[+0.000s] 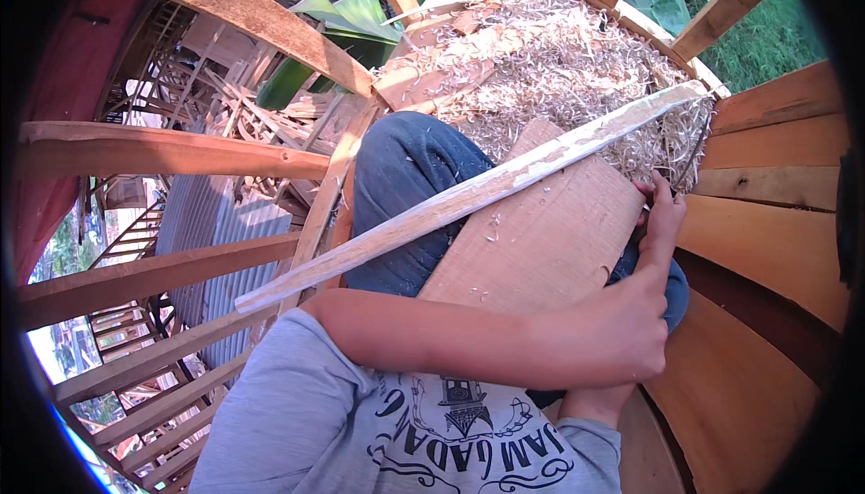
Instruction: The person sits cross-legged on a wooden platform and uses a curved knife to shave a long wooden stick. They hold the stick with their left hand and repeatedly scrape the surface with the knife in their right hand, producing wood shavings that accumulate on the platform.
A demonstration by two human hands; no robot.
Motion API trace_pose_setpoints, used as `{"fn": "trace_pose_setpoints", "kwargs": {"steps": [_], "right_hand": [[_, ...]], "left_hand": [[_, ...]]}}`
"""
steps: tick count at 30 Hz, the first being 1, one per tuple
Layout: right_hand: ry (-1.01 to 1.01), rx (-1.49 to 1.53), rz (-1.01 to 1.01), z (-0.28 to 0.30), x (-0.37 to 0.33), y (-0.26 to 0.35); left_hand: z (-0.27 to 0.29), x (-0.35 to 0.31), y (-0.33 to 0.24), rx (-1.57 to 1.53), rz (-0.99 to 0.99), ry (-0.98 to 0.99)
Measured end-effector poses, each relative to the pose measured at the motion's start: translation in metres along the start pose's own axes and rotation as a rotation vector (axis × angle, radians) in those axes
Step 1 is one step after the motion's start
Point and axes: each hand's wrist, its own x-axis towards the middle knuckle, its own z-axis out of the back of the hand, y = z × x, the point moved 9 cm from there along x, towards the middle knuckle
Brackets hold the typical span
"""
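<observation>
A long whittled wooden stick [468,195] lies slantwise over my raised knee and a flat wooden board [532,242] on my lap. Neither hand touches the stick. My right hand [662,214], right of the board, has its fingers curled round what looks like a knife [693,159]; its thin dark blade points up and away, while its handle is mostly hidden. Across my body reaches my left arm, and my left hand [617,327] rests over my right arm, slightly blurred, with its fingers out of sight.
Curly wood shavings [577,52] cover the planks ahead. Wooden rails [171,150] stand along the left, with corrugated metal sheets [239,260] and scrap wood [279,120] beyond. A plank wall [766,224] closes in on the right. Broad green leaves [347,30] hang past the rails.
</observation>
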Motion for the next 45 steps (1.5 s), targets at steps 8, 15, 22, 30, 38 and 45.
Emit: {"fn": "trace_pose_setpoints", "kwargs": {"steps": [8,15,22,30,38,45], "right_hand": [[0.037,-0.011,-0.034,-0.007,0.001,0.006],[0.032,-0.004,-0.006,-0.005,-0.004,0.01],[0.026,-0.025,0.002,-0.005,-0.013,0.023],[0.053,-0.048,0.014,-0.006,-0.005,0.016],[0.046,-0.09,0.037,0.01,0.015,0.004],[0.08,-0.133,0.004,0.005,0.029,-0.018]], "left_hand": [[-0.014,-0.056,0.07,-0.089,0.22,-0.098],[0.005,-0.084,-0.001,-1.155,-0.024,0.212],[0.075,-0.113,-0.068,-1.689,-0.501,0.096],[0.076,-0.115,-0.021,-1.051,-0.181,-0.014],[0.111,-0.092,0.008,-1.371,0.095,-0.843],[0.046,-0.084,-0.037,-1.891,0.025,0.016]]}}
